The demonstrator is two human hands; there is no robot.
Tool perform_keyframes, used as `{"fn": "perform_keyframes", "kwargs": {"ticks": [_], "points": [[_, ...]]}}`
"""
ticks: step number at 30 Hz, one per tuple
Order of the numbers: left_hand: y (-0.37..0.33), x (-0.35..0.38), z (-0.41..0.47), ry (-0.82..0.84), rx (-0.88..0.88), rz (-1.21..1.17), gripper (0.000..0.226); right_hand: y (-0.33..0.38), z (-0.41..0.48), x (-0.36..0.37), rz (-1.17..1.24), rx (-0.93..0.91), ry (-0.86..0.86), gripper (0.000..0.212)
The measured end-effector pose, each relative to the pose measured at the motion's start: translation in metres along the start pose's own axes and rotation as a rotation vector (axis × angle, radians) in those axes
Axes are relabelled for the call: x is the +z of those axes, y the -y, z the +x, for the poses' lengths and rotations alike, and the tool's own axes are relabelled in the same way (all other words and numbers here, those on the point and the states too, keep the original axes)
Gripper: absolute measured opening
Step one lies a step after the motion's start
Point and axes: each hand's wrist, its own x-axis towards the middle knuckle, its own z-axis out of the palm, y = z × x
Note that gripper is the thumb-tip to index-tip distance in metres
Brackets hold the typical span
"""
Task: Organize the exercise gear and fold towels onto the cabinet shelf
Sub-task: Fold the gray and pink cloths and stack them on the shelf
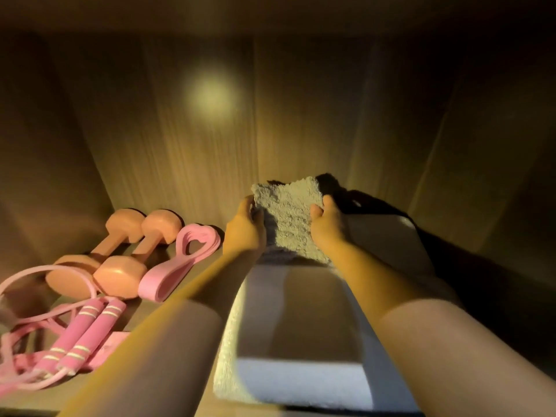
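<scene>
Our fingers curl round both side edges of the folded towel, left hand and right hand gripping it near the dumbbells.

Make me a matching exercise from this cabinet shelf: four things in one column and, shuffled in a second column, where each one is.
Things:
1. dumbbells
2. jump rope
3. resistance band
4. small towel

Places:
A. gripped by the left hand and right hand
B. front left, handles side by side
C. back left, lying as a pair
D. just right of the dumbbells

Pairs: 1-C, 2-B, 3-D, 4-A
</scene>
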Motion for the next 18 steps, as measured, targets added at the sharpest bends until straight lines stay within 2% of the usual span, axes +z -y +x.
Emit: {"fn": "perform_keyframes", "kwargs": {"ticks": [3,7,9,13,16,18], "points": [[0.009,0.009,0.002,0.096,-0.092,0.045,0.032,-0.013,0.002,0.009,-0.143,0.027,-0.021,0.042],[0.004,0.007,0.011,0.126,-0.139,0.305,0.006,-0.006,0.007,0.011,-0.276,0.074,-0.040,0.031],[0.005,0.007,0.017,0.159,-0.202,0.371,0.015,-0.002,0.006,0.007,-0.373,0.083,-0.045,0.034],[-0.001,0.001,0.025,0.198,-0.288,0.365,0.031,0.007,-0.006,-0.001,-0.416,0.014,-0.050,0.040],[-0.005,-0.003,0.026,0.209,-0.343,0.334,0.034,0.011,-0.014,-0.007,-0.577,-0.133,-0.098,0.048],[-0.007,-0.005,0.024,0.184,-0.299,0.372,0.042,0.011,-0.015,-0.008,-0.687,-0.314,-0.104,0.047]]}}
